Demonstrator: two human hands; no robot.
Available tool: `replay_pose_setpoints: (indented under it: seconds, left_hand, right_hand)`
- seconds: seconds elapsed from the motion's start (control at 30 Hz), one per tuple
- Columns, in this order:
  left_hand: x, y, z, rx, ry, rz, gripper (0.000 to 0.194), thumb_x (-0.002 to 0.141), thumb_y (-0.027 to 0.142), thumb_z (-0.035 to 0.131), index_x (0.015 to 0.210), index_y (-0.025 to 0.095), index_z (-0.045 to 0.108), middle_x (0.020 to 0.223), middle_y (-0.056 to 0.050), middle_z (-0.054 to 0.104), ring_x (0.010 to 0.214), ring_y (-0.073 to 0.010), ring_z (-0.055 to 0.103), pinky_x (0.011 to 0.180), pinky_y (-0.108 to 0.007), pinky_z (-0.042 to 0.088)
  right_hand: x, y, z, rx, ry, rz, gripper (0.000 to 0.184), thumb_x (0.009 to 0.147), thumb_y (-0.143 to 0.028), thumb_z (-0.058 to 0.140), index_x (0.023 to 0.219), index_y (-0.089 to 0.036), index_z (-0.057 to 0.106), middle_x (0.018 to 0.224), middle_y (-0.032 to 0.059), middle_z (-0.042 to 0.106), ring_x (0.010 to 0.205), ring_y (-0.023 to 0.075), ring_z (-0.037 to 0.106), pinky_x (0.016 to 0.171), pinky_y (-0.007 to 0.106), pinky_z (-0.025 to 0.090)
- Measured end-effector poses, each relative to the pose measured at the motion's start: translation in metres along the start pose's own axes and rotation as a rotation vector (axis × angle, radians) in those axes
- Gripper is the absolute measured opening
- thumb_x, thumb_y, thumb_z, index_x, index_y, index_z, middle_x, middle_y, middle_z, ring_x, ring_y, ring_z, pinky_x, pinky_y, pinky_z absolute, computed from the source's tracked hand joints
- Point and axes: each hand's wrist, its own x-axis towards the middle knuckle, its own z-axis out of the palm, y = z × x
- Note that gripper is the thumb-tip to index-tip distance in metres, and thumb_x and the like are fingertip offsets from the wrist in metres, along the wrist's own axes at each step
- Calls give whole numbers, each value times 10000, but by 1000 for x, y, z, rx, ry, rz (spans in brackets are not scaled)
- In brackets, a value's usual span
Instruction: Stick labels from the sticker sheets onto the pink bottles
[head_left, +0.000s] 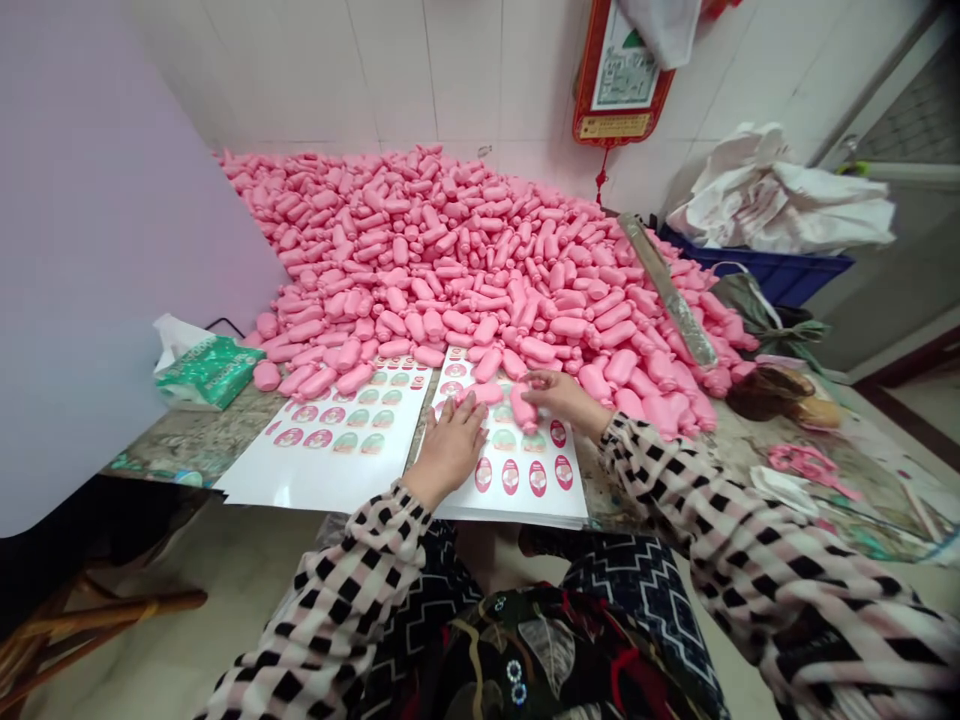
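Counter (161, 442): surface worn and stained. Directly on it: a large heap of pink bottle-shaped pieces (450, 255); printed sticker sheets (300, 472) side by side at the front edge; left, a green tissue pack (210, 374); right, a pink tangled strip (808, 463) and crumpled white scrap (781, 488).

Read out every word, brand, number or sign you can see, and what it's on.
Nothing reads clearly enough to quote.
Green tissue pack: pale lettering, too blurred.
Red wall hanging: print on its white panel and gold strip, too small.
Left sticker sheet and right sticker sheet: marks on the stickers, too small to read.
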Motion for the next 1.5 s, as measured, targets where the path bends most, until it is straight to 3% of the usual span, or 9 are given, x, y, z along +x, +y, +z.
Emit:
replay_pose_setpoints:
  seconds: [0.3,0.4,0.57,0.83,1.03,1.2,1.33,1.4,1.5]
  left_hand:
    - [-14,24,0,-127,152,-29,419,898,247,360,1306,197,437,1116,-87,594,991,-177,567,841,-321,455]
    - [-15,34,-3,-113,120,47,402,856,247,457,1254,225,503,1170,-81,563,1059,-214,514,895,-355,406]
    - [-12,43,-9,60,-71,146,294,868,299,450,1109,236,606,961,-83,618,902,-240,530,791,-374,392]
    - [-5,50,-9,80,-133,159,293,841,287,477,1106,201,571,914,-70,609,841,-218,562,707,-310,394]
    - [7,43,-11,50,-78,69,275,831,256,481,1081,191,578,957,-84,609,907,-241,560,772,-346,404]
    - [15,31,-17,5,43,-77,362,839,238,468,1185,164,543,1114,-160,541,1053,-314,489,905,-477,345]
    - [10,43,-23,-453,41,-222,416,891,434,369,1188,188,525,1065,-117,581,959,-241,563,858,-404,432]
    - [8,53,-24,-892,-146,-324,500,890,526,299,1154,168,525,921,-94,629,790,-201,624,736,-361,495]
    - [6,66,-22,-1482,-594,-469,546,874,572,302,1074,122,538,781,-90,645,695,-202,655,693,-367,513]
  right_hand:
    - [-21,7,14,-71,47,-59,354,697,-171,604,1050,-158,609,928,35,668,793,153,615,709,270,489]
    - [-28,5,-8,-173,143,-116,311,747,-230,572,1052,-190,619,1032,45,658,903,169,602,793,293,459]
    - [-35,1,-51,-673,358,-62,264,832,-337,465,974,-202,642,864,64,679,797,203,610,643,282,422]
    - [-21,-7,-32,-1200,115,-170,334,840,-222,446,1162,-225,533,1147,110,567,940,237,588,659,302,405]
    - [-3,-11,-33,-1245,-48,-266,320,811,-201,493,1123,-184,562,1088,119,593,911,252,598,691,323,415]
    - [-17,-12,-42,-1211,-47,-324,402,836,-237,475,1236,-202,488,1143,92,597,953,238,586,700,307,427]
    - [-52,-9,-36,-1087,48,-539,360,881,-207,389,1216,-243,514,1301,49,509,936,186,581,673,263,433]
    - [-72,-7,-29,-1074,70,-622,336,902,-233,362,1169,-280,562,1348,44,453,863,163,586,620,248,424]
    - [-96,-7,-21,-1026,64,-680,331,898,-256,391,1156,-327,585,1269,61,484,817,151,574,579,233,409]
